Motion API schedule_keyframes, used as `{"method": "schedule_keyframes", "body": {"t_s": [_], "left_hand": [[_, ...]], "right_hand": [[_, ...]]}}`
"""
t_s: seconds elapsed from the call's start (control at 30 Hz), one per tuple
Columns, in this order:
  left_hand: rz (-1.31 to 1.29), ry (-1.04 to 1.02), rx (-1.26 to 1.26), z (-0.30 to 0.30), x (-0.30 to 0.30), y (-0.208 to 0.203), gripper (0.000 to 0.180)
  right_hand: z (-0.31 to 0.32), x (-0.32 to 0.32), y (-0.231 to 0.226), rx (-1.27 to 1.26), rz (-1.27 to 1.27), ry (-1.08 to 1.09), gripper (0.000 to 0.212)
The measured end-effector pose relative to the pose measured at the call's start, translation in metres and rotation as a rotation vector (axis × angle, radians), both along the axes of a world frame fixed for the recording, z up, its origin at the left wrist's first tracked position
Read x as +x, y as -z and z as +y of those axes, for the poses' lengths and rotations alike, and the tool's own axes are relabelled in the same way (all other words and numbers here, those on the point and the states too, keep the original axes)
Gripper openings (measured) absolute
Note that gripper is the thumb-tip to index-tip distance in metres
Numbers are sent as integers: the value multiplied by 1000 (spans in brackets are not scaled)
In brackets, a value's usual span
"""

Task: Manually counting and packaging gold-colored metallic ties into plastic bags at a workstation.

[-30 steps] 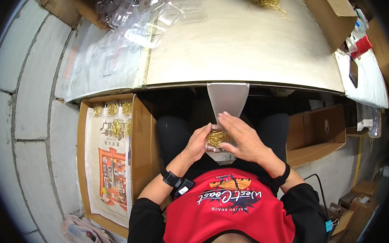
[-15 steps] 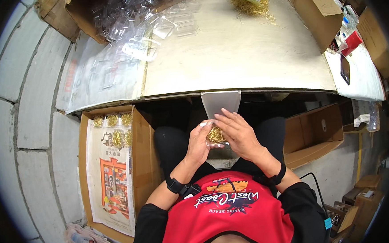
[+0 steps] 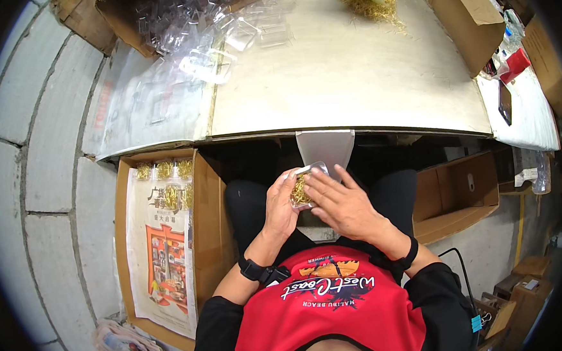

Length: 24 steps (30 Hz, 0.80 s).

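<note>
In front of my lap, my left hand [image 3: 279, 204] grips a small clear plastic box [image 3: 300, 192] by its left side. Thin gold-coloured pieces fill the box; their exact kind is too small to tell. My right hand [image 3: 346, 208] lies over the box's right part, its fingers stretched out and touching it, with the thumb side apart. The fingers hide part of the box and its upper edge. Just beyond my hands, a white panel [image 3: 326, 148] slopes down from the table edge.
On my left stands an open carton [image 3: 211, 238] with several filled clear boxes [image 3: 164, 170] on a printed sheet [image 3: 141, 248]. The table [image 3: 339, 75] holds heaped clear plastic cases [image 3: 188, 27] and a gold pile [image 3: 383, 9]. Another carton [image 3: 456, 194] sits at right.
The box has tilted and shifted slightly left and up in my left hand. My right hand has moved down and flattened across it. The view has shifted slightly.
</note>
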<state>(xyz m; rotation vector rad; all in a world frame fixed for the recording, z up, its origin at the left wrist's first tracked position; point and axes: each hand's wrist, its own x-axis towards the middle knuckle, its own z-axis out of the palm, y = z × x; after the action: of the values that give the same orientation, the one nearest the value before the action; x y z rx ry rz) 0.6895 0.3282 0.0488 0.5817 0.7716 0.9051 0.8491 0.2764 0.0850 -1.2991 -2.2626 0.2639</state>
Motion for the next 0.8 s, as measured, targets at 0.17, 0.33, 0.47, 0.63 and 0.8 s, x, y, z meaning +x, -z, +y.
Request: {"method": "schedule_keyframes", "body": {"t_s": [0.17,0.33,0.47,0.63,0.8], "left_hand": [[-35,51,26,2,-12,3,30],[-47,40,34,11,-8,-6,30],[14,10,44,13,13,-14,22],[104,63,-9,17,3,-29,27],[157,44,-4,35,-28,-13,24]], "right_hand": [[7,11,-5,66,313,123,48],[15,7,-8,-67,408,205,69],[25,11,-8,-151,339,160,78],[43,40,-30,-221,413,93,61],[159,172,-58,-43,231,514,48]]}}
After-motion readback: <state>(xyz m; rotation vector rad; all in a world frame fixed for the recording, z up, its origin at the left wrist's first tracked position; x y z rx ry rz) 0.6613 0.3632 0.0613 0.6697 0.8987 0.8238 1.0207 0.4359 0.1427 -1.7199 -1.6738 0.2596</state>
